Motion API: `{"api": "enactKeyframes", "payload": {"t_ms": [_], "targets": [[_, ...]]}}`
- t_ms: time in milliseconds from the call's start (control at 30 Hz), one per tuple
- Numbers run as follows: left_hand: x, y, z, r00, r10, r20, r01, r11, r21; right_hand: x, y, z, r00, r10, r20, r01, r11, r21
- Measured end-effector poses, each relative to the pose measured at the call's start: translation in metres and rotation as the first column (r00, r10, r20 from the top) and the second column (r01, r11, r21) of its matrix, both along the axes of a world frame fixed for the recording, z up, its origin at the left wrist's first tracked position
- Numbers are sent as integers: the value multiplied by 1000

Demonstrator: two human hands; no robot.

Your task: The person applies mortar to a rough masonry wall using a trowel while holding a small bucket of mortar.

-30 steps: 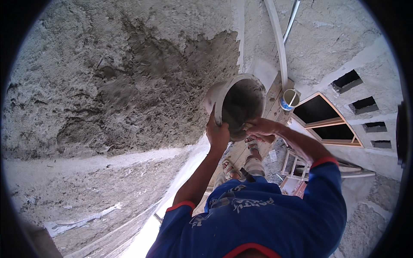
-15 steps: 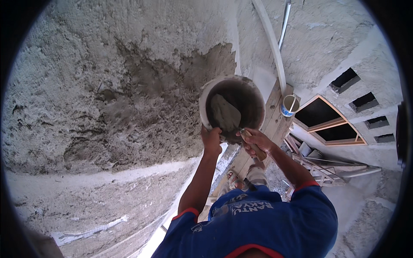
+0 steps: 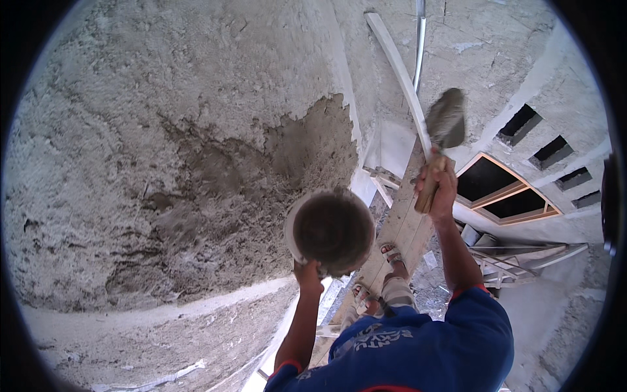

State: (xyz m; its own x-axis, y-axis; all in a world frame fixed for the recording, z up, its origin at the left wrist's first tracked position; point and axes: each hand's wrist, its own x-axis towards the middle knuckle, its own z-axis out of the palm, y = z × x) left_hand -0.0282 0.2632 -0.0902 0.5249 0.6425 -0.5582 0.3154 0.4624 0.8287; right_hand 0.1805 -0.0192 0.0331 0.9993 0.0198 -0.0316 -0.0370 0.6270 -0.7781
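My left hand (image 3: pixel 309 276) grips the near rim of a round, mortar-smeared bucket (image 3: pixel 297 222), its mouth facing up at me. The bucket's inside is dark, and how much mortar lies in it I cannot tell. Out to the right, my right hand (image 3: pixel 439 186) is closed around the wooden handle of a trowel (image 3: pixel 449 121). The trowel's blade points away from me, coated in grey mortar and slightly blurred. Left of the bucket rises a rough wall (image 3: pixel 215 215) with a darker, wet-looking patch of mortar.
I stand on a wooden plank (image 3: pixel 400 228). A pale batten (image 3: pixel 398 62) and a metal pipe (image 3: pixel 420 49) lean beyond it. To the right are a wood-framed opening (image 3: pixel 506 189), several dark vent holes (image 3: pixel 520 124) and a pile of timber (image 3: pixel 522 258).
The trowel has come out of the bucket and swung up and to the right in my right hand. My left hand has brought the bucket lower and nearer to me.
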Motion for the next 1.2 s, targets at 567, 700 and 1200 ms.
{"api": "enactKeyframes", "payload": {"t_ms": [567, 700, 1200], "targets": [[-45, -2, -15, 996, 52, -68, -51, 998, 24, 76, 271, -69, 915, 149, 374, 74, 852, -519], [-35, -1, -13, 998, -61, 19, 61, 998, -17, 54, 179, -31, 892, 317, 324, 28, 676, -736], [32, -41, 55, 942, -190, 276, 168, 980, 103, -51, 21, -14, 697, 660, -280, -215, -180, -960]]}}
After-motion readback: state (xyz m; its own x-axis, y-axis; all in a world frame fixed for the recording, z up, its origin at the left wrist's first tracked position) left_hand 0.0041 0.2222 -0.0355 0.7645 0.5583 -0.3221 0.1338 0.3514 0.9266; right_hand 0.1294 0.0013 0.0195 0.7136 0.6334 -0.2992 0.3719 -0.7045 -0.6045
